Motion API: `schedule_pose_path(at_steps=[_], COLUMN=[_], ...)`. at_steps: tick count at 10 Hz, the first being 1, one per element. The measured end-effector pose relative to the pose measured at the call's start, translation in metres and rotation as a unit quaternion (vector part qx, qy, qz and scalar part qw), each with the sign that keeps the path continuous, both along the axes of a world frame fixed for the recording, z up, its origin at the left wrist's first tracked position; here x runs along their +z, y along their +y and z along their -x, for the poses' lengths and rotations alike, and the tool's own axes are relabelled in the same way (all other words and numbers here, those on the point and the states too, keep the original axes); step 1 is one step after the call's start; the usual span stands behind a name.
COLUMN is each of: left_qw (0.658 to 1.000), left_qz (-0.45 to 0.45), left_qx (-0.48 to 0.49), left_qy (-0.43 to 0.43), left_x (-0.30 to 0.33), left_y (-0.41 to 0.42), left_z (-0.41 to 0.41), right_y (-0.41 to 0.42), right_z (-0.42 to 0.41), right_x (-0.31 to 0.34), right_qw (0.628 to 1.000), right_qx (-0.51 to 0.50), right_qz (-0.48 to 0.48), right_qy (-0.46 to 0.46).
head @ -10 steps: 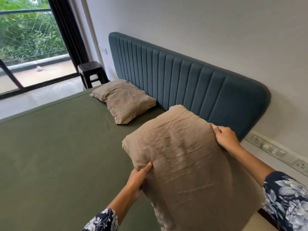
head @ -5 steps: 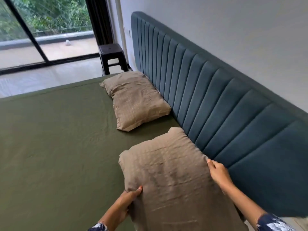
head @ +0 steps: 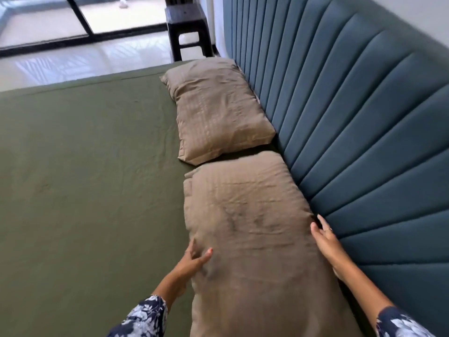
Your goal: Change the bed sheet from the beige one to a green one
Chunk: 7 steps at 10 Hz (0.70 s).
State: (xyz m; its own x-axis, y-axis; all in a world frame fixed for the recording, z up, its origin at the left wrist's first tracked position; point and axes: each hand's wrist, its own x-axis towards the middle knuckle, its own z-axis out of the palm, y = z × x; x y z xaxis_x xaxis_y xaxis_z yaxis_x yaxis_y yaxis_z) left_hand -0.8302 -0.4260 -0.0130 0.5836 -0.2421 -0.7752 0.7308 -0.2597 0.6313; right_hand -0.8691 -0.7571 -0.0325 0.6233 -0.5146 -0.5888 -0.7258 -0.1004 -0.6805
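Both hands' fingers, left hand point(head: 194, 257) and right hand point(head: 325, 235), lie straight along the near pillow point(head: 252, 227) edges.

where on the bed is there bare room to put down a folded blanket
The wide stretch of green sheet left of both pillows is bare, out to the window-side edge. It is crowded along the headboard: the far pillow and near pillow fill that strip, with the left hand and right hand at the near one.
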Motion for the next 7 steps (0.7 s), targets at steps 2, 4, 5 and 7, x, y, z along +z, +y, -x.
schedule_pose_path(at_steps=[2,4,5,7], left_qw=[0.975,0.965,0.968,0.866], left_qz=[-0.150,-0.143,-0.116,-0.193], left_qx=[-0.035,-0.099,-0.160,-0.461], left_qy=[0.160,0.195,0.156,0.005], left_x=[-0.047,-0.037,-0.028,-0.033], left_y=[0.000,-0.022,-0.035,0.010], left_z=[0.087,0.110,0.112,0.103], right_y=[0.007,0.019,0.018,0.044], right_z=[0.070,0.090,0.079,0.118], right_x=[-0.059,-0.058,-0.041,-0.020], right_qw=[0.976,0.966,0.951,0.930], right_qx=[-0.049,-0.103,-0.084,-0.012], right_qz=[-0.046,0.047,0.159,0.126], right_qy=[0.206,0.234,0.250,0.345])
